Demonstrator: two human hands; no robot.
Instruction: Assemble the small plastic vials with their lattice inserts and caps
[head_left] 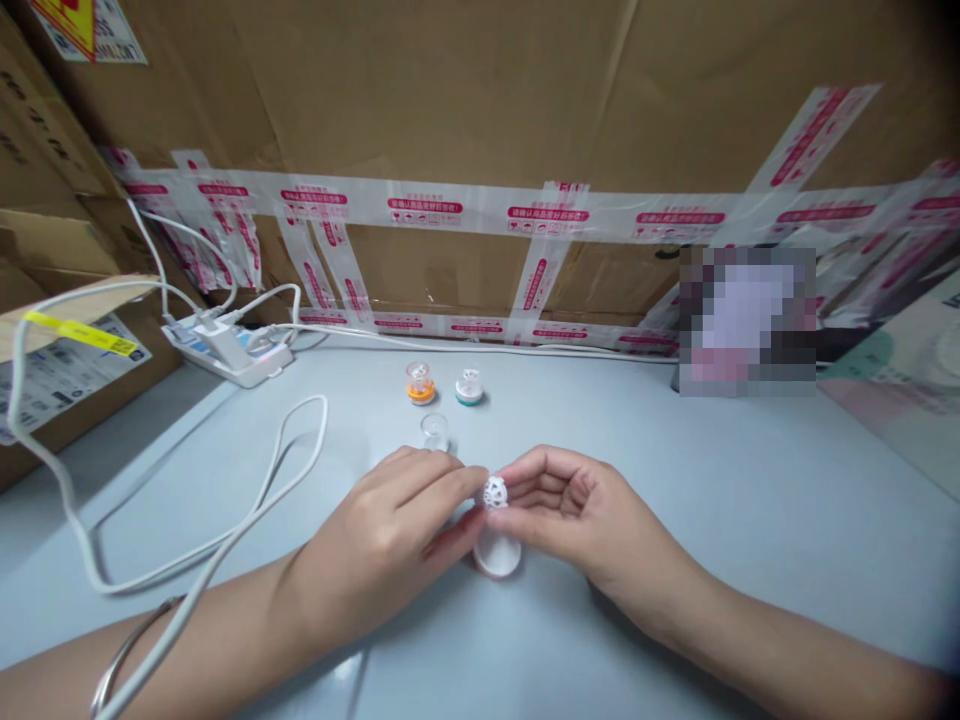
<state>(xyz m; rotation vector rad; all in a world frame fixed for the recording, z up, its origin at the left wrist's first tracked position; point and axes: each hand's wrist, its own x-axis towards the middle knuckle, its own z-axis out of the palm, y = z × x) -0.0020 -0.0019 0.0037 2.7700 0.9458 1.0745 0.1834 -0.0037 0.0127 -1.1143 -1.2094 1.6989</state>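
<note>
Light's decent on my end, soft and pretty even over the pale tabletop (637, 410), with a small glare patch near the bottom edge. I get a soft shadow under the right hand (574, 500), and the cardboard (465, 90) up top looks dimmer. Wide lens stretches stuff toward the sides, right-hand corners go black, print on the tape (825, 215) gets mushy out there, plus one pixelated block (742, 320).

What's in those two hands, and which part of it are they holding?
A white openwork piece, held at its sides between the left hand and the right hand.
</note>
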